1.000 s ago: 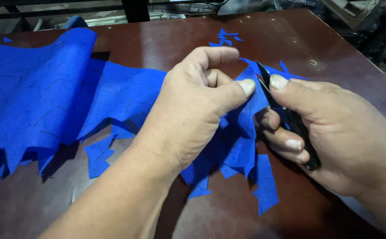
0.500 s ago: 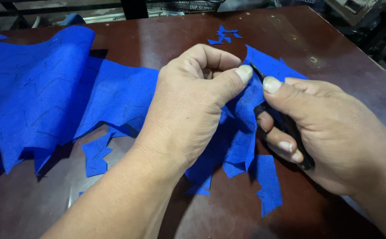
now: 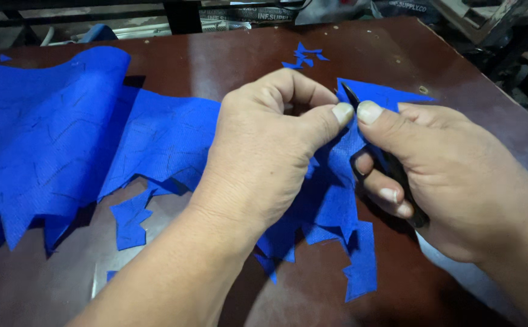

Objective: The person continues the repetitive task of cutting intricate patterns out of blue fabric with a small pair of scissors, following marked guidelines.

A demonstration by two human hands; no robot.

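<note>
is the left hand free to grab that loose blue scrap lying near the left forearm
Probably not right away. The left hand is pinching the blue fabric against the small black scissors in the right hand. The loose scrap lies uncovered on the table, so nothing blocks it once the hand lets go.

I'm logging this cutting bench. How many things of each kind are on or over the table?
Large blue fabric sheet: 1
Black-handled scissors: 1
Hands: 2, left hand, right hand
Loose clusters of blue fabric offcuts: 2, far, near
Total: 6
</note>
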